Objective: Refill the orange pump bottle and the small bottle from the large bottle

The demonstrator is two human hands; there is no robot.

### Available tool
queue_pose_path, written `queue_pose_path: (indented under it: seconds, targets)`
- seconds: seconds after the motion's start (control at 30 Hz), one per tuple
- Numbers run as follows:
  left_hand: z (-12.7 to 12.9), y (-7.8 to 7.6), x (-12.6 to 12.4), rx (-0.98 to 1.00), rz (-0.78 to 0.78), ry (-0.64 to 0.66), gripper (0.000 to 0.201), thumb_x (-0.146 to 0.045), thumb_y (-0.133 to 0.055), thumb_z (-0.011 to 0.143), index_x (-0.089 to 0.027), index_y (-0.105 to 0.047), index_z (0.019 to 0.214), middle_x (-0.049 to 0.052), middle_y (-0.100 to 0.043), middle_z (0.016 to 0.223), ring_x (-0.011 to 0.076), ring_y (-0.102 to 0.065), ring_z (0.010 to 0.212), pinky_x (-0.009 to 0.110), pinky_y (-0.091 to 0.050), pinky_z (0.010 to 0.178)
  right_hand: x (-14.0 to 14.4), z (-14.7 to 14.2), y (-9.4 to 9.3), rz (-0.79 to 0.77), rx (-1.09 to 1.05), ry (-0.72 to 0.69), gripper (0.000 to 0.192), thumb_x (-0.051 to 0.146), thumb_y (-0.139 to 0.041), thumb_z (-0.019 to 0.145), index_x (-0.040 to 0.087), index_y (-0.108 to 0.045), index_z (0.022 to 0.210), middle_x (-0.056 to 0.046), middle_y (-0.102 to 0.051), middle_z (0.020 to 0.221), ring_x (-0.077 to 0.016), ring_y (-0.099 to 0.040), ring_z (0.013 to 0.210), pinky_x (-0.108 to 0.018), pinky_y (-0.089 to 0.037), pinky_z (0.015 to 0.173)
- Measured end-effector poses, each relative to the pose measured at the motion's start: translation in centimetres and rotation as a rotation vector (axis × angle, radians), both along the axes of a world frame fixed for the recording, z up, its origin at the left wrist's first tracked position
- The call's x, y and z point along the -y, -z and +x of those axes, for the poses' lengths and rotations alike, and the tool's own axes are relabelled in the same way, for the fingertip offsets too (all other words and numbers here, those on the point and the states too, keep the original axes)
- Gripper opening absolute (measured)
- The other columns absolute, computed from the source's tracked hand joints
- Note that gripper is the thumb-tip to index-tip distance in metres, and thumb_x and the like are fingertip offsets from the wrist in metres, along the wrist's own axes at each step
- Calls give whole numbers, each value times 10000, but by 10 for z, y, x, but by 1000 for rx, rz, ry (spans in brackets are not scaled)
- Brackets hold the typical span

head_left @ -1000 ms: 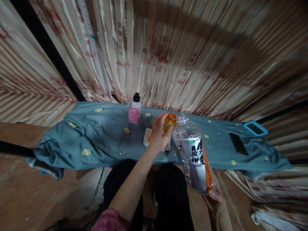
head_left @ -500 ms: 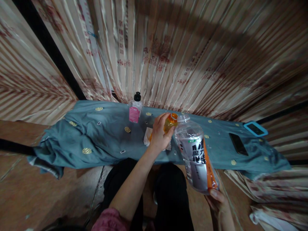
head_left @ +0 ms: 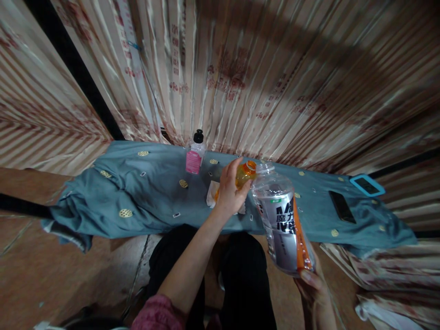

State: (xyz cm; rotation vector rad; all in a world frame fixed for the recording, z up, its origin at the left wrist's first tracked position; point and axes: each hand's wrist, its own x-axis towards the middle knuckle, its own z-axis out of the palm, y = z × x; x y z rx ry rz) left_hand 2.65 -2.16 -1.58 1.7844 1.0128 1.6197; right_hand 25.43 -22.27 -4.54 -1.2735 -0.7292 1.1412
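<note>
My left hand (head_left: 231,190) is wrapped round a small orange translucent bottle (head_left: 245,174), its open mouth tilted to the right. Close beside that mouth is the uncapped neck of a large clear plastic bottle (head_left: 278,224) with a silver and orange label. My right hand (head_left: 311,282) grips this big bottle near its base, so it leans with its neck up and to the left. Whether the two mouths touch I cannot tell. Under my left hand lies a white tissue (head_left: 212,195), partly hidden, with something orange on it.
Blue-green patterned cloth (head_left: 154,201) covers the narrow table. A pump bottle with a pink label (head_left: 194,159) stands at the back, left of my hands. To the right lie a black phone (head_left: 342,207) and a blue-framed device (head_left: 367,185). Striped curtains (head_left: 220,82) hang close behind.
The view has shifted slightly. Both hands keep their hold, and the two bottles stay mouth beside mouth with hardly any movement.
</note>
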Motion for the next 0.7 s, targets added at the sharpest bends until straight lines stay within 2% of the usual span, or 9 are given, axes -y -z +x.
queue_pose_path:
  seconds: [0.23, 0.37, 0.5, 0.6, 0.7]
  targets:
    - [1, 3, -2, 8, 34, 8, 646, -335, -636, 934, -285, -313, 1492, 150, -472, 1535, 307, -469, 1440, 552, -410, 1184, 2, -13, -6, -5, 24, 54, 753, 462, -817, 615, 332, -648, 1338, -65, -722, 1295, -345, -654, 1240, -523, -437, 1105]
    - [0, 3, -1, 6, 41, -2, 620, -328, -652, 920, -267, -353, 1460, 156, -504, 1500, 312, -502, 1410, 562, -425, 1179, 1, -13, -6, -9, 32, 74, 814, 457, -845, 556, 290, -650, 1328, -93, -725, 1281, -355, -669, 1207, -548, -442, 1089]
    - [0, 2, -2, -4, 60, -24, 576, -291, -672, 890, -256, -421, 1408, 153, -544, 1459, 317, -541, 1372, 546, -450, 1169, 0, -14, -9, 1, 42, 78, 820, 457, -821, 562, 299, -637, 1345, -77, -714, 1306, -346, -646, 1247, -506, -422, 1114]
    - [-1, 1, -1, -37, 51, -33, 638, -206, -719, 818, -231, -439, 1390, 157, -564, 1435, 320, -564, 1345, 554, -467, 1153, 0, -14, -10, 1, 44, 81, 830, 430, -829, 555, 331, -629, 1354, -44, -727, 1280, -323, -645, 1250, -454, -432, 1105]
    - [-2, 0, -1, -59, 22, -27, 687, -163, -745, 770, -229, -447, 1385, 151, -576, 1421, 322, -566, 1339, 564, -464, 1152, 0, -10, -10, 0, 48, 76, 840, 413, -851, 524, 306, -650, 1333, -70, -737, 1256, -344, -651, 1236, -471, -442, 1094]
